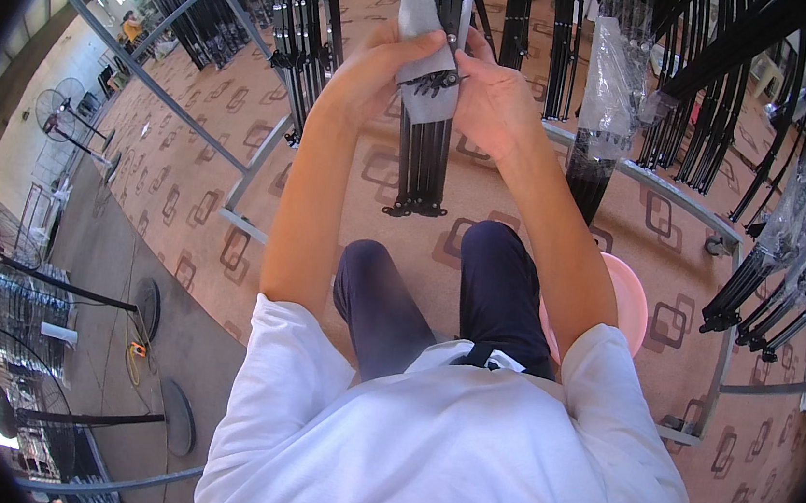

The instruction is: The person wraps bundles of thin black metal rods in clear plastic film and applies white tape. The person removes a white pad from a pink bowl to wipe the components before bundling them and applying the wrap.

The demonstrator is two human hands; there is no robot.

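Note:
A bundle of black metal tubes [421,161] hangs upright in front of me, its lower ends with small joints above the carpet. A whitish foam sheet [428,108] lies against the bundle's front, with small black pieces [434,83] showing on it. My left hand [374,72] grips the sheet's left side, thumb across its front and fingers mostly hidden behind. On the other side, my right hand [496,96] is closed at the sheet's right edge, thumb against the bundle and the other fingers partly behind it.
More black tube bundles [297,38] hang left and right, one wrapped in clear plastic [613,87]. A grey metal frame [661,187] stands around me on the patterned carpet [210,136]. Beside my right leg is a pink round stool or basin [626,307]. Pedestal fans [62,112] stand at left.

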